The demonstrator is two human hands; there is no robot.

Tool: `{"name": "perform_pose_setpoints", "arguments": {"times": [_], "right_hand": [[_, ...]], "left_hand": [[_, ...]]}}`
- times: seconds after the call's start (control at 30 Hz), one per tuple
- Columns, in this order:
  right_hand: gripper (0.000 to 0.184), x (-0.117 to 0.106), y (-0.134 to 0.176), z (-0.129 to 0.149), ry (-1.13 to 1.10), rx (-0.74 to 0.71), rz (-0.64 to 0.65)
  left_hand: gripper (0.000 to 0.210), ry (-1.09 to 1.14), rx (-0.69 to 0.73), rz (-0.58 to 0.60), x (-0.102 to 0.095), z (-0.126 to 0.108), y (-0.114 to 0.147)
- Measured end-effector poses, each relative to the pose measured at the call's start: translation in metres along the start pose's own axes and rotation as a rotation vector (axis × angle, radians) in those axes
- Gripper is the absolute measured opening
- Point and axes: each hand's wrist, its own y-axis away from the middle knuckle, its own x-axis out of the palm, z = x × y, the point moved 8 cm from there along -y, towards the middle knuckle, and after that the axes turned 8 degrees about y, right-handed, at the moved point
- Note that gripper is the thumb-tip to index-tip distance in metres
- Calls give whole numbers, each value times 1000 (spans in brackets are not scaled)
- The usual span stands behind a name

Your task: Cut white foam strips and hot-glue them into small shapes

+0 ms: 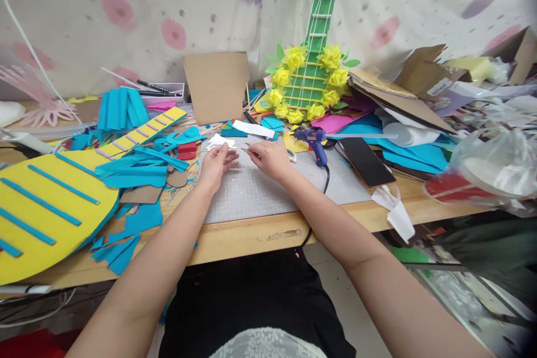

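Observation:
Over the grey cutting mat [251, 196], my left hand [216, 168] is turned palm inward, its fingers apart, with nothing visible in it. Facing it, my right hand [268, 158] is closed in a pinch. A small thin dark tip shows at its fingertips, too small to name. White paper scraps [218, 142] lie just beyond my left fingers, and a white paper strip [253, 128] lies behind both hands. To the right of my right hand rests a blue hot glue gun [318, 148], its cord trailing off the table's front edge.
A yellow guitar-shaped cutout [46, 201] and blue paper scraps [134, 170] cover the left side. At the back stand a cardboard sheet [217, 88] and a green guitar shape [315, 56] with yellow flowers. Rightward are a black phone [364, 161] and a plastic-wrapped bucket [465, 182].

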Motion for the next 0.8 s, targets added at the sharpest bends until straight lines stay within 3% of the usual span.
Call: {"name": "perform_pose_setpoints", "arguments": {"times": [0.33, 0.57, 0.7, 0.8], "right_hand": [[24, 5, 6, 3, -248, 78, -26], [17, 10, 8, -7, -512, 183, 0], [15, 14, 10, -13, -628, 203, 3], [13, 16, 11, -13, -681, 197, -2]], "left_hand": [[35, -100, 108, 159, 11, -2, 0], [14, -392, 118, 97, 1, 8, -8], [10, -744, 292, -26, -15, -4, -16], [14, -858, 384, -144, -26, -15, -19]]}}
